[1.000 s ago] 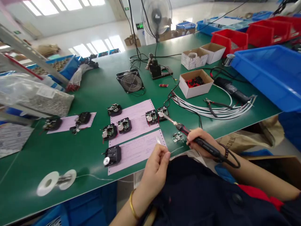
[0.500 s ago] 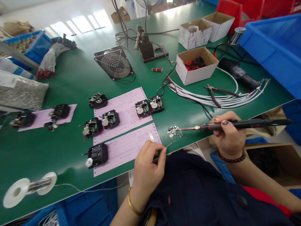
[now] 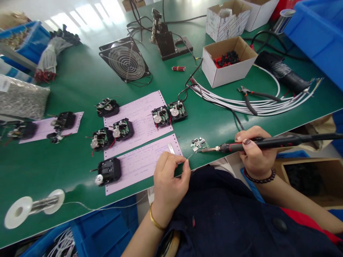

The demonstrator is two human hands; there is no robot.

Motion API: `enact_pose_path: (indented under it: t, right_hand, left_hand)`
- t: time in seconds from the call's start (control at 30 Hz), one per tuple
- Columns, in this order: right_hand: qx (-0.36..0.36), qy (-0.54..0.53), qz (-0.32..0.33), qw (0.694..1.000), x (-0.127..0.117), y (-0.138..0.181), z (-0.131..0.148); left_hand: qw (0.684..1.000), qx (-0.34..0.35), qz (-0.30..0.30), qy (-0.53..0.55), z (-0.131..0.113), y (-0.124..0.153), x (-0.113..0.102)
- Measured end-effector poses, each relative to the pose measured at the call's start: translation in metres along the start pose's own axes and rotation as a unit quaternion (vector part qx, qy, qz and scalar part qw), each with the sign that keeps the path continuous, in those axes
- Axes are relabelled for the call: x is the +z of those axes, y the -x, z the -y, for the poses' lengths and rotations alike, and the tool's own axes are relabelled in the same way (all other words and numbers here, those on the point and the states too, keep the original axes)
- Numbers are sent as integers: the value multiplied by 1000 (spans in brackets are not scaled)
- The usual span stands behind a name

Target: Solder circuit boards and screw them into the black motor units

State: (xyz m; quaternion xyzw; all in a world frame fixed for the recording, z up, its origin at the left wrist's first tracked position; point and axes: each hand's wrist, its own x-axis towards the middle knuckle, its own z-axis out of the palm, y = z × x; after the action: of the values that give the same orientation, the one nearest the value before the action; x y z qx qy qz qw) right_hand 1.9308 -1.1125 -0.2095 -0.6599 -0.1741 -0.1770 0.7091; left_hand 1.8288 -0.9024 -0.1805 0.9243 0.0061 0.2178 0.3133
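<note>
My right hand is closed around the black handle of a soldering iron, whose tip points left at the near edge of a small circuit board. That board lies on the green table; whether the tip touches it I cannot tell. Between thumb and forefinger my left hand pinches a thin solder wire, its free end just short of the board and close to the iron's tip. From a white spool at the left a length of the wire runs along the table edge towards my left hand.
Several black housings with circuit boards lie on and beside pink printed sheets. Behind them stand a fan and an iron stand. White cables, cutting pliers and a box of red and black parts are at the right.
The iron's tip has moved from the board's upper part to its near edge. My left hand has brought the solder's end closer to the tip. The camera view has shifted slightly.
</note>
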Motion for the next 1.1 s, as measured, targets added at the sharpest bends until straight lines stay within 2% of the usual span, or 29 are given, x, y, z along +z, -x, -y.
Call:
enact_pose_path:
  t: [0.2, 0.67, 1.1]
  right_hand:
    - [-1, 25, -6, 1000, 2, 1, 0]
    - [15, 2, 8, 1000, 2, 2, 1]
    - [-12, -4, 7, 1000, 4, 0, -1]
  left_hand:
    - [1000, 6, -3, 3, 1, 1, 0]
    - [1000, 2, 9, 6, 0, 0, 0]
    - [1000, 16, 10, 8, 0, -1, 1]
